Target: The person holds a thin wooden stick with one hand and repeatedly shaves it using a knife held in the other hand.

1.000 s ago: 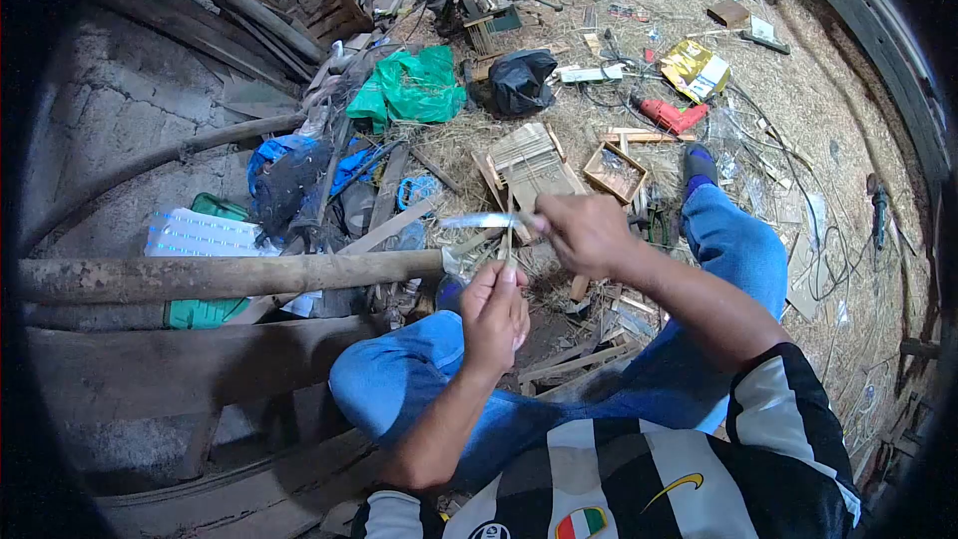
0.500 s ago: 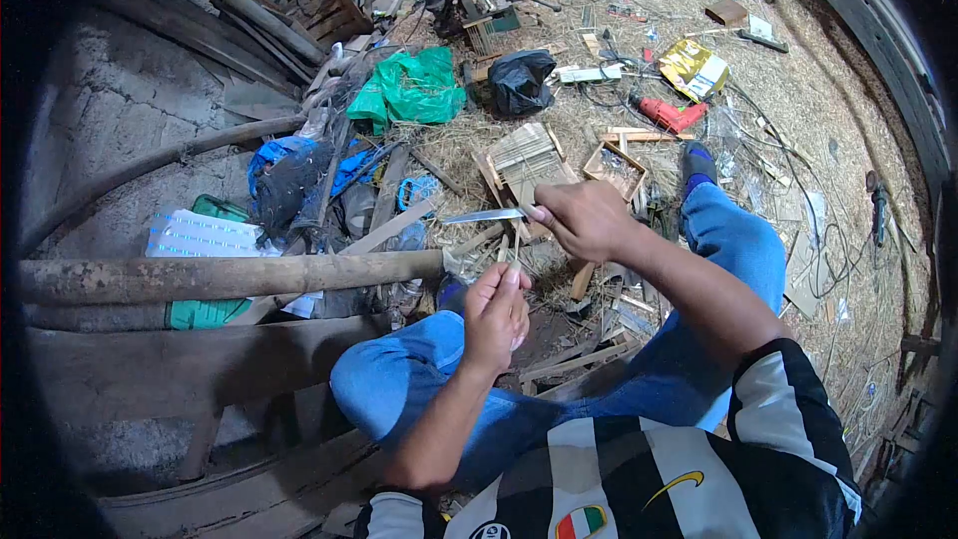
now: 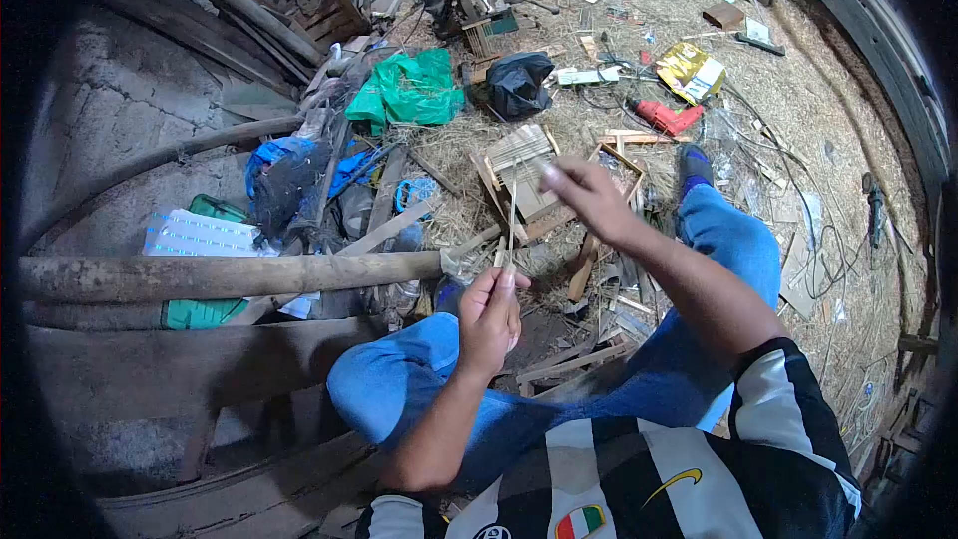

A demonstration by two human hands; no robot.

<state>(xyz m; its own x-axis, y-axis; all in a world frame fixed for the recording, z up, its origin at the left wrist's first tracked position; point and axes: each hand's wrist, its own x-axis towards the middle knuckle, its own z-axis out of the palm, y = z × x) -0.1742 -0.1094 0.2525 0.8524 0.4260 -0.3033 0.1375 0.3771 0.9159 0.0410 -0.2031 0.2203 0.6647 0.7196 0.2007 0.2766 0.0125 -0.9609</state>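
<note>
Pinched upright between thumb and fingers of my left hand (image 3: 489, 319) is a thin, pale stick (image 3: 513, 220), perhaps bamboo. My right hand (image 3: 592, 202) is closed, just above and right of the stick's upper end, and blurred by motion. It grips a knife, whose blade shows plainly in the earlier view but is too smeared to make out now. Beyond the hands lies a wooden frame with slats (image 3: 524, 165). To its right is a shallow wooden box (image 3: 631, 168), partly hidden by my right hand.
A bamboo pole (image 3: 230, 277) runs in from the left. On the straw-strewn ground lie a green plastic bag (image 3: 409, 90), a black bag (image 3: 520, 85), a red power drill (image 3: 669, 118) and a yellow packet (image 3: 689, 72). Wood scraps (image 3: 579, 359) lie between my legs.
My right hand has lifted slightly and shifted a little right, with the blade no longer distinct. The stick in my left hand now shows at greater length, while that hand stays nearly in place.
</note>
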